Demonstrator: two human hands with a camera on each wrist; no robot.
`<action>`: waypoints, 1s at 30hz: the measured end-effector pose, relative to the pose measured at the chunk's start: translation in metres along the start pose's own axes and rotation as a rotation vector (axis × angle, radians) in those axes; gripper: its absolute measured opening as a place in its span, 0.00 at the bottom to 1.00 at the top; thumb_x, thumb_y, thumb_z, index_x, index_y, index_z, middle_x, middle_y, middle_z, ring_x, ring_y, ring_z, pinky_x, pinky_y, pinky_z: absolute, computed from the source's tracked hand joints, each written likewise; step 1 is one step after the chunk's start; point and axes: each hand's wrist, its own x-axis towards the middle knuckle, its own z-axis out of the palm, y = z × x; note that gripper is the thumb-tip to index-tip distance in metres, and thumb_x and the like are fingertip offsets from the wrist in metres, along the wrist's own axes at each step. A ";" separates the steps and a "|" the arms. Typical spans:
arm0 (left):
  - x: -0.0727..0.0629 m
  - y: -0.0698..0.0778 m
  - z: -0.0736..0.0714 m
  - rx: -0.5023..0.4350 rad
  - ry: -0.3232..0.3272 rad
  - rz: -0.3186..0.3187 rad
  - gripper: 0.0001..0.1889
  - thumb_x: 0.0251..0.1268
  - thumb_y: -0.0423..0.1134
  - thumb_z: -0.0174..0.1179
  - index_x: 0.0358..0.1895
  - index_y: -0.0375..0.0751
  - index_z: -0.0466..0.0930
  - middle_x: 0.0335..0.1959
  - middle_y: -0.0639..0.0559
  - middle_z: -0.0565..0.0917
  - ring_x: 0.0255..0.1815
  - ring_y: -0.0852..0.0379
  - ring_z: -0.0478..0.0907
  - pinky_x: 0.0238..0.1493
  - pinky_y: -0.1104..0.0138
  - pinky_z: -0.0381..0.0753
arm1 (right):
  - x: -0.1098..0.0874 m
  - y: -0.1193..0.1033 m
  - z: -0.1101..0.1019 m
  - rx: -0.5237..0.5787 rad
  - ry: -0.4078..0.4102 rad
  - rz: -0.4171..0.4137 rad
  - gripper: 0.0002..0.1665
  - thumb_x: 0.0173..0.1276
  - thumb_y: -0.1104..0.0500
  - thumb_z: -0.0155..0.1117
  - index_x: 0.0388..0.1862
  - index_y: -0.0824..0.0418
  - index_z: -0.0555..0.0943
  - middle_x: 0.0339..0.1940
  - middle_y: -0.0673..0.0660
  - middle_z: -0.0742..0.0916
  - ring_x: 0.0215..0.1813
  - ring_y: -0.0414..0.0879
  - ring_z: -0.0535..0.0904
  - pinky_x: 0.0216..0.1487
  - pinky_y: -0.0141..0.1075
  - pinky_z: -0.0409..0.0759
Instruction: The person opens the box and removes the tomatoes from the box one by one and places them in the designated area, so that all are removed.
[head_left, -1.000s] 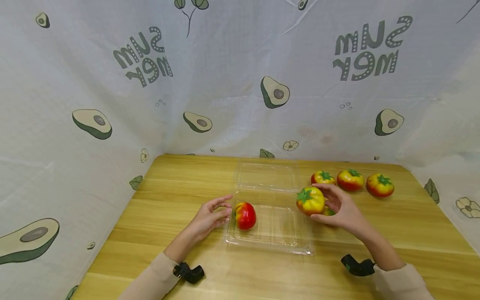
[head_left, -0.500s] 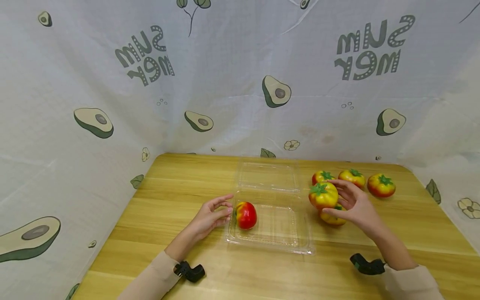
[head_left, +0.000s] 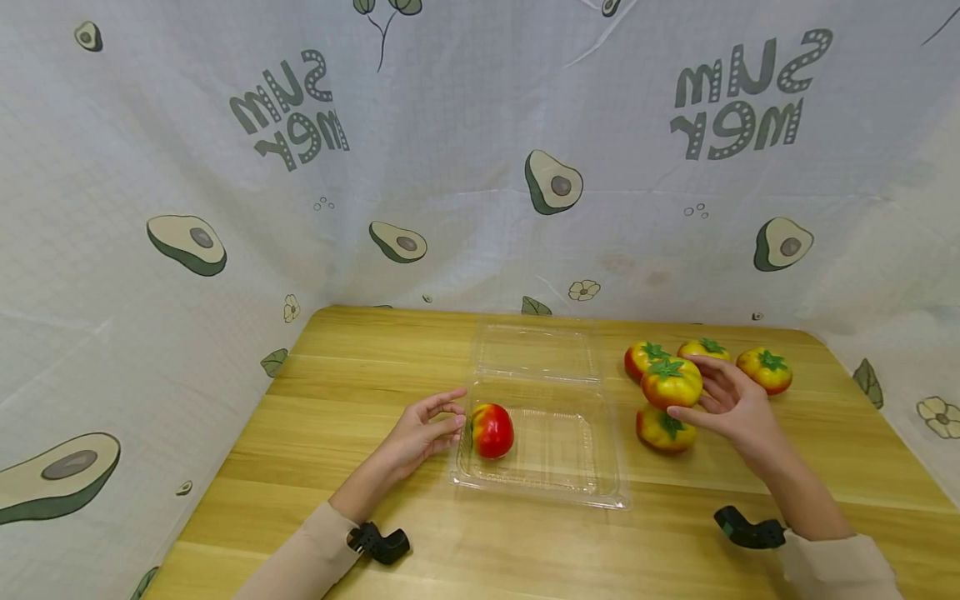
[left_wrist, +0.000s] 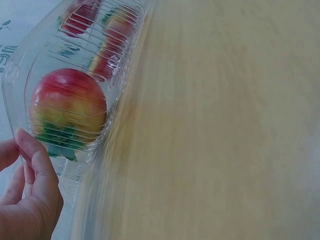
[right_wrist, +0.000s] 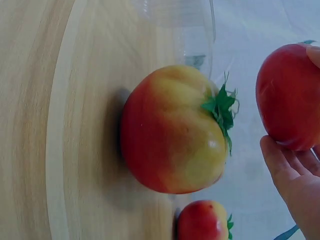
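Note:
My right hand point(head_left: 742, 412) grips a yellow-red tomato point(head_left: 672, 383) with a green leafy top, held up above the table. In the right wrist view the held tomato point(right_wrist: 290, 97) shows its red underside between thumb and fingers. Just in front of it another tomato point(head_left: 665, 431) rests on the table, large in the right wrist view. A clear plastic clamshell box point(head_left: 558, 487) lies with its lid point(head_left: 536, 350) folded back. One red tomato point(head_left: 492, 431) lies on its side in the box's left part. My left hand point(head_left: 423, 437) pinches the box's left rim between thumb and finger.
Behind the right hand stand several more tomatoes, among them one at the left point(head_left: 637, 358), one in the middle point(head_left: 701, 346) and one at the right point(head_left: 765, 371). The wooden table point(head_left: 360, 358) ends at a printed curtain point(head_left: 465, 167).
My right hand has carried its tomato rightward and slightly back, away from the box. More of the tomato below it on the table now shows. The left hand and box have stayed put.

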 end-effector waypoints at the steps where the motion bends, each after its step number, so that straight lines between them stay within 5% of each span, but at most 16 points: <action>1: 0.000 0.000 0.000 0.000 -0.002 0.002 0.28 0.71 0.26 0.58 0.73 0.30 0.64 0.48 0.46 0.75 0.33 0.62 0.79 0.38 0.73 0.83 | 0.000 0.000 -0.001 0.005 0.003 0.007 0.40 0.57 0.83 0.66 0.67 0.58 0.72 0.62 0.45 0.77 0.59 0.30 0.75 0.54 0.21 0.75; 13: -0.001 0.000 0.000 0.003 -0.011 0.019 0.29 0.70 0.28 0.60 0.72 0.31 0.65 0.49 0.47 0.76 0.33 0.61 0.79 0.38 0.73 0.83 | -0.005 0.004 -0.016 0.055 0.046 0.038 0.39 0.58 0.83 0.65 0.66 0.60 0.70 0.60 0.44 0.77 0.59 0.29 0.76 0.53 0.21 0.76; 30: -0.001 0.001 0.000 -0.004 0.010 -0.005 0.28 0.71 0.26 0.58 0.73 0.33 0.65 0.49 0.48 0.75 0.32 0.61 0.79 0.37 0.73 0.83 | -0.015 0.009 -0.038 0.082 0.086 0.131 0.36 0.64 0.79 0.63 0.64 0.50 0.69 0.59 0.40 0.73 0.55 0.24 0.75 0.49 0.19 0.77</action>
